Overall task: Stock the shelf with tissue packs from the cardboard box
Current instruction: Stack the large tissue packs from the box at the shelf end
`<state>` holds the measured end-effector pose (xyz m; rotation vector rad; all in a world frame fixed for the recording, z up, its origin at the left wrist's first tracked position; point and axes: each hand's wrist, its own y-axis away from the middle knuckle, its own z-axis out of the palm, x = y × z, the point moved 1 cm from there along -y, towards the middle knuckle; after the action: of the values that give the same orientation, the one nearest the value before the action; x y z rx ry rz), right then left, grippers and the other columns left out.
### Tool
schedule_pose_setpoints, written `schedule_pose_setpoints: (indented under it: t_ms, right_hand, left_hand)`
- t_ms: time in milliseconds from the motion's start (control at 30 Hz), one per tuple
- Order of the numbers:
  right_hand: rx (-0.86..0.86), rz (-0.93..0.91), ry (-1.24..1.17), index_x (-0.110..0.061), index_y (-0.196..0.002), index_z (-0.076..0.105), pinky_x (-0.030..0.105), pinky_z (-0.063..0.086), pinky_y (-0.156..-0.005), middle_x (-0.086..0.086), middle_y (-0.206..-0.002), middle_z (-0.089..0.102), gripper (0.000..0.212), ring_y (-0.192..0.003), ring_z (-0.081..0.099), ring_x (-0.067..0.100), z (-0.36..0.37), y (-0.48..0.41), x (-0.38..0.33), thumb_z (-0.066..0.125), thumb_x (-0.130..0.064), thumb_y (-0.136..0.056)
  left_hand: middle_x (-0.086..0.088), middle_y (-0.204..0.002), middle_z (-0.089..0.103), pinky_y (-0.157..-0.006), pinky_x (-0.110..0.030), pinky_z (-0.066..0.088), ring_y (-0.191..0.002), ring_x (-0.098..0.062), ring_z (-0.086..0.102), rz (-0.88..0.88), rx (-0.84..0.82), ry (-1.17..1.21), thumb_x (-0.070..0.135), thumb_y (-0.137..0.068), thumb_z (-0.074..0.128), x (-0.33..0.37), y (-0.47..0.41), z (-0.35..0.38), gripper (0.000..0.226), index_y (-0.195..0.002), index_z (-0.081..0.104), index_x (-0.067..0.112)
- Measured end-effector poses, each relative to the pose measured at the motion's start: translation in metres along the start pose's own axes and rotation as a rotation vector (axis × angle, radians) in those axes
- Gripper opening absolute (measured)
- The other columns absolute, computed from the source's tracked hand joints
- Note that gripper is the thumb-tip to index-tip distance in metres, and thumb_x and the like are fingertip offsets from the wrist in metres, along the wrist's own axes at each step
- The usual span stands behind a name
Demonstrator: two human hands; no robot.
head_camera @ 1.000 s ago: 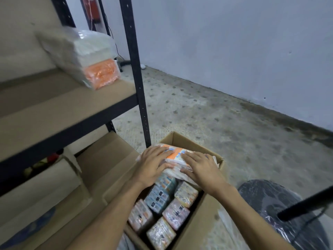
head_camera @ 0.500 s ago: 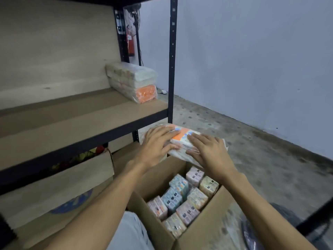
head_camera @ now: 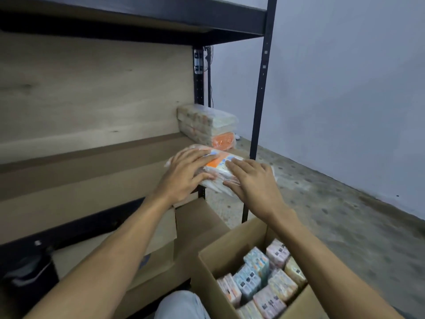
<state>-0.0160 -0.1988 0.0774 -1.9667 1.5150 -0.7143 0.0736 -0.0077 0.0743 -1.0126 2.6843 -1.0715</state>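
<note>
Brown board forms the shelf point(head_camera: 92, 171), carried in a black metal frame with a pale wooden back panel point(head_camera: 92, 88) and a black upright post point(head_camera: 262, 88) at its right front corner. A grey-blue wall point(head_camera: 345, 88) and a speckled concrete floor point(head_camera: 333, 215) fill the right side. At the bottom right the open cardboard box point(head_camera: 220, 261) stands on the floor, with small wrapped tissue packs point(head_camera: 264, 279) standing on end in rows inside it. More closed cartons point(head_camera: 197, 226) sit under the shelf.

At the back right of the shelf board lies a stack of wrapped packs point(head_camera: 208, 125), the lowest showing an orange end.

Just in front of that stack, at the board's right front corner, is the held tissue pack point(head_camera: 219, 161), flat, clear-wrapped, with an orange patch on top. Its right end juts past the shelf's front edge, over the floor. Whether it already rests on the board cannot be told.

Both hands hold it. The left hand point(head_camera: 184, 176) lies over its left half, fingers point(head_camera: 197, 157) spread across the top and thumb along the near edge. The right hand point(head_camera: 253, 183) covers the right half, fingers pointing left over the top, thumb tucked against the near underside, so the pack sits pinched between fingers above and thumbs below.
</note>
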Motion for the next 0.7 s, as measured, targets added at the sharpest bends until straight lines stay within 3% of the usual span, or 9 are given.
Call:
schedule_pose_setpoints:
  t_ms: [167, 300, 467, 700]
  right_hand:
    - [-0.072, -0.016, -0.039, -0.016, -0.117, 0.061, 0.046, 0.047, -0.076, 0.004, -0.114, 0.067, 0.043, -0.101, 0.062, 0.031, 0.033, -0.034, -0.031, 0.068, -0.039, -0.081]
    - [-0.1, -0.022, -0.061, -0.016, -0.117, 0.061, 0.047, 0.047, -0.079, 0.005, -0.115, 0.067, 0.043, -0.103, 0.061, 0.032, 0.061, -0.056, -0.053, 0.069, -0.038, -0.081]
    - [-0.117, 0.018, -0.081, -0.018, -0.111, 0.065, 0.048, 0.046, -0.082, 0.004, -0.11, 0.068, 0.048, -0.102, 0.061, 0.031, 0.089, -0.086, -0.074, 0.077, -0.039, -0.07]
    - [-0.148, 0.145, -0.057, -0.016, -0.116, 0.06, 0.055, 0.041, -0.092, 0.008, -0.118, 0.063, 0.052, -0.11, 0.055, 0.033, 0.129, -0.115, -0.104, 0.076, -0.038, -0.071]
  left_hand:
    - [0.01, -0.146, 0.044, -0.109, -0.008, -0.001, -0.138, -0.01, 0.032, -0.081, -0.054, -0.047, 0.056, -0.089, 0.042, -0.044, 0.012, -0.018, 0.055, -0.138, 0.049, 0.033]
    - [0.012, -0.15, 0.039, -0.116, -0.022, 0.006, -0.142, -0.008, 0.025, -0.134, -0.093, -0.063, 0.059, -0.088, 0.037, -0.079, 0.019, -0.023, 0.059, -0.141, 0.044, 0.034]
    - [0.013, -0.156, 0.027, -0.118, -0.028, 0.004, -0.146, -0.008, 0.014, -0.193, -0.149, -0.088, 0.062, -0.087, 0.028, -0.119, 0.02, -0.024, 0.066, -0.146, 0.033, 0.035]
    - [0.01, -0.157, 0.025, -0.118, -0.04, 0.012, -0.146, -0.017, 0.018, -0.325, -0.095, -0.187, 0.06, -0.087, 0.034, -0.154, 0.019, -0.019, 0.063, -0.147, 0.026, 0.04]
